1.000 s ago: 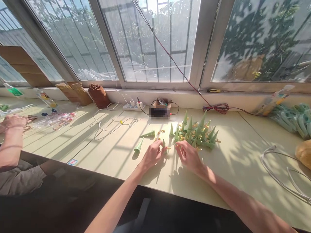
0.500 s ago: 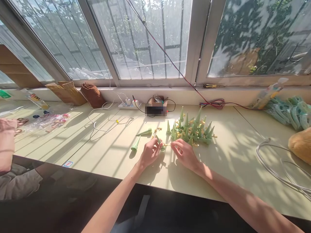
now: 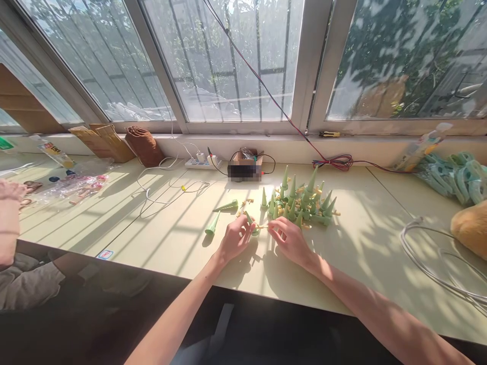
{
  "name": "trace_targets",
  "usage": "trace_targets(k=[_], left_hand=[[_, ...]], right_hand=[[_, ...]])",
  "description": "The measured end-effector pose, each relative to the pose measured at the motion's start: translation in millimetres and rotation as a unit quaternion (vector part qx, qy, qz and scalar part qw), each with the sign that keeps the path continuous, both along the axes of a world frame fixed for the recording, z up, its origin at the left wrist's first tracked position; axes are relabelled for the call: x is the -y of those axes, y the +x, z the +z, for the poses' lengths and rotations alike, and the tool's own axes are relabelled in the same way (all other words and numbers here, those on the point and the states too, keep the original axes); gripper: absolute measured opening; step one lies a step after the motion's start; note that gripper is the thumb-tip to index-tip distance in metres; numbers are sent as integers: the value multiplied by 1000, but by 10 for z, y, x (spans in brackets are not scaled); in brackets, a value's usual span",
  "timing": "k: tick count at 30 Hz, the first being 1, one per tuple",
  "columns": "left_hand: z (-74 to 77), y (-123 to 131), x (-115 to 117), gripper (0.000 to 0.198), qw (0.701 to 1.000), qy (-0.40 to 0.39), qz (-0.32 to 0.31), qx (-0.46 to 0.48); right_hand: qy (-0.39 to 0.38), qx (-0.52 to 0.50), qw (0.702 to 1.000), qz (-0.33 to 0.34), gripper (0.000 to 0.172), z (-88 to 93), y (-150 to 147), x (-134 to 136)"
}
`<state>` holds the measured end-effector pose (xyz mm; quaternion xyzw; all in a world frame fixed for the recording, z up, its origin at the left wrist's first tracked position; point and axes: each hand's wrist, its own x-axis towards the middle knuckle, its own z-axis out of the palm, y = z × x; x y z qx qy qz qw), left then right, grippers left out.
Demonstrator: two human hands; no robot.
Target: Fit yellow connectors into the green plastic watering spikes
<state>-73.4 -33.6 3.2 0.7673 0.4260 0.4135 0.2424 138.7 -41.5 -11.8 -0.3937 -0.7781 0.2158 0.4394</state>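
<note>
My left hand is closed around a small green cone, just above the table. A thin yellowish stick reaches from the cone to my right hand, whose fingertips pinch its other end. To the left, a green cone stands on its wide end and another green cone lies on its side. Small yellowish pieces lie behind my left hand. Beyond my right hand is a cluster of green cones with yellowish pieces among them.
A power strip, a small open box and coiled red-black wire lie along the windowsill side. At right are a grey cable and bagged pale-green items. Another person's arm rests at far left, near plastic bags.
Both hands keep almost the same place and grip on the cone and stick. The camera view has shifted very slightly, and the other person's arm has moved a little left.
</note>
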Motion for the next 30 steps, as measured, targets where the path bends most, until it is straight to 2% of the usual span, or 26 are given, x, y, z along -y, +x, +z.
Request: trace_targets(k=[9, 25, 30], left_hand=[[-10, 1, -2, 19, 999, 12, -30, -35], [-23, 1, 17, 18, 998, 20, -40, -37], [-58, -6, 6, 19, 998, 25, -42, -40]], right_hand=[[-2, 18, 1000, 7, 14, -14, -9, -16], [6, 37, 999, 22, 22, 42, -6, 6], [-16, 44, 999, 16, 27, 37, 5, 16]])
